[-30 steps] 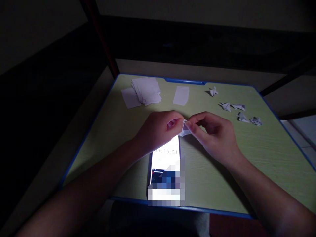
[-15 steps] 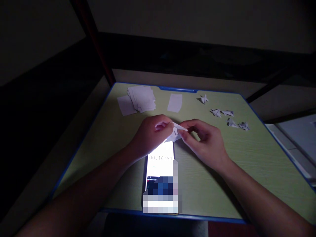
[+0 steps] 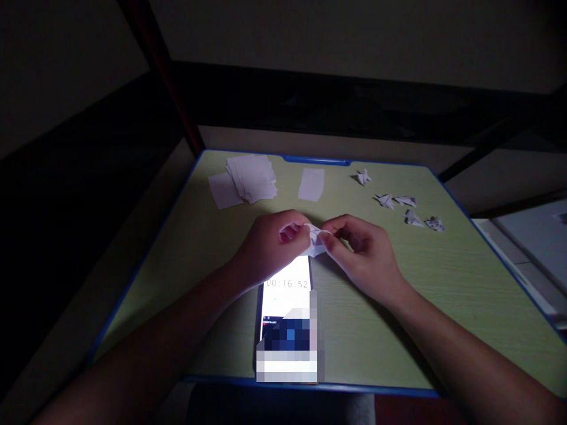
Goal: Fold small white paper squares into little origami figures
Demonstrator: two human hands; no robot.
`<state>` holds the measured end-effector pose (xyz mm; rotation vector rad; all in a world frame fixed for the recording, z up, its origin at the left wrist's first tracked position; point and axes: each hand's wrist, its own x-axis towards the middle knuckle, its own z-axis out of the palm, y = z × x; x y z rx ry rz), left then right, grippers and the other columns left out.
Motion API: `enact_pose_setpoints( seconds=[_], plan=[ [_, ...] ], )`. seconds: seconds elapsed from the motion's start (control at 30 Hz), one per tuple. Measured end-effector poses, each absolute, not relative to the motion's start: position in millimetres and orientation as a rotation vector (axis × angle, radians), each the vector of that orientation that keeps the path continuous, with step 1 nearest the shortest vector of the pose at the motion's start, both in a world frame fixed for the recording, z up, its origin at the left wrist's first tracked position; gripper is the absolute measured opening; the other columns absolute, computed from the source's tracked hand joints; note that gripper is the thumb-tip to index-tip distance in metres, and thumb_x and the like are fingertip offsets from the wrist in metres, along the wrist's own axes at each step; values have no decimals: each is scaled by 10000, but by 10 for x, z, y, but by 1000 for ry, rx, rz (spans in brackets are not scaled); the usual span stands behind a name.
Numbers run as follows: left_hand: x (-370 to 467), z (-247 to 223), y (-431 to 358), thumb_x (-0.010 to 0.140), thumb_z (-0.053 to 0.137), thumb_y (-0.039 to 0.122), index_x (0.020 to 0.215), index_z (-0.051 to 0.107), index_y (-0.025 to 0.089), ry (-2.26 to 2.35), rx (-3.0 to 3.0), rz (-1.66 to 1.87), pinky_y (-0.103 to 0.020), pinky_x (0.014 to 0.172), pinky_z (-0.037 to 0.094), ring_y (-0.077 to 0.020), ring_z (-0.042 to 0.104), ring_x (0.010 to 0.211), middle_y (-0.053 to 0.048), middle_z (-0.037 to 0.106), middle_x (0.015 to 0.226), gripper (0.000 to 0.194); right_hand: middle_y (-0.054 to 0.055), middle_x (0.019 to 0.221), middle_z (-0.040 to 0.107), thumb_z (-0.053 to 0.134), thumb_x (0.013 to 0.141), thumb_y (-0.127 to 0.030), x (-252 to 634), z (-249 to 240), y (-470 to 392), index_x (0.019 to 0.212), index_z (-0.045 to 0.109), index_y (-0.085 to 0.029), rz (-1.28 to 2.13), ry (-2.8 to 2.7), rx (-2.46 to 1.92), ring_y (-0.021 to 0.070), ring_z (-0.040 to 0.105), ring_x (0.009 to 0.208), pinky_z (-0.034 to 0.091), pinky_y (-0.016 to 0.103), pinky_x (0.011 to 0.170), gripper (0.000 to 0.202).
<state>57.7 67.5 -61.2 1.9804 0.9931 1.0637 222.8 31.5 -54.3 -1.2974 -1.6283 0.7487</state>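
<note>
A small folded piece of white paper (image 3: 315, 243) is held up between both hands, above the top end of a lit phone (image 3: 287, 271). My left hand (image 3: 277, 245) is closed on the paper's left side, with thumb and index finger pinching it. On its right edge my right hand (image 3: 361, 248) pinches the same paper between thumb and fingertips. Parts of the folds are covered by the fingers. The phone lies on the table and its screen shows a running timer; its lower part is blurred out.
On the green table (image 3: 212, 348) with a blue rim lie a stack of white paper sheets (image 3: 254, 177) at back left and a single sheet (image 3: 311, 184) at back middle. Several small folded paper pieces (image 3: 384, 200) lie at back right. White boxes (image 3: 527, 254) stand beyond the right edge.
The folded paper has been tilted and bent a little between my fingers, showing a different face. Both hands stay in nearly the same place. The phone's timer advanced one second.
</note>
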Motion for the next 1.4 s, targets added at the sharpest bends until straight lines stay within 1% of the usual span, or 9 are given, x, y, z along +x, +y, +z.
enact_pose_setpoints(
  seconds=[0.23,0.4,0.57,0.7,0.83,1.0,1.13,1.23,1.4],
  plan=[
    [577,-570,655,777,553,169,773,646,120,936,1941,1032,-164,510,442,-71,560,555,-4,649,637,105,-6,653,614,640,739,-178,2231,-558,307,735,621,-155,812,-1563,-1260,95,518,576,391,231,517,31],
    [588,-552,657,778,598,183,778,646,120,940,1906,1076,-160,530,456,-72,589,589,-8,663,668,79,-24,630,580,666,730,-173,2249,-567,309,725,617,-159,833,-1520,-1227,81,498,562,383,217,507,52],
    [589,-544,665,783,596,175,744,642,118,961,2004,1107,-144,501,420,-49,548,542,15,634,608,83,-17,644,610,669,733,-171,2241,-547,317,731,634,-162,834,-1492,-1218,83,515,562,402,218,512,37],
    [590,-548,665,791,583,170,755,642,123,950,1988,1092,-145,484,406,-46,536,533,19,639,617,84,-8,671,639,652,759,-193,2239,-536,309,732,635,-174,842,-1502,-1213,97,539,577,420,233,526,37],
    [591,-563,665,804,567,170,760,638,128,931,1989,1102,-154,486,395,-47,521,538,23,627,620,93,-9,648,626,650,773,-229,2241,-533,300,723,635,-179,836,-1515,-1216,95,524,566,413,236,521,72],
    [598,-562,660,808,561,185,733,622,134,967,2027,1084,-170,482,380,-55,499,535,31,584,588,109,-17,631,594,698,729,-231,2233,-523,290,735,631,-178,885,-1532,-1223,94,515,558,408,234,507,86],
    [598,-564,657,804,566,182,741,619,132,962,2021,1073,-168,499,392,-56,513,545,28,595,601,96,-20,619,588,707,720,-229,2239,-527,294,719,629,-173,892,-1527,-1240,93,512,553,404,229,502,96],
    [588,-574,658,806,569,193,755,621,132,964,2066,1056,-171,503,387,-59,518,551,25,605,613,95,-19,613,583,713,714,-225,2247,-538,306,705,627,-166,954,-1505,-1257,92,508,547,394,227,495,105],
    [573,-558,644,792,566,148,743,607,132,931,2174,1124,-176,511,365,-54,490,548,26,592,615,66,-24,604,568,704,727,-257,2238,-542,324,702,621,-159,1098,-1441,-1224,83,485,534,369,226,489,131]
  ],
)
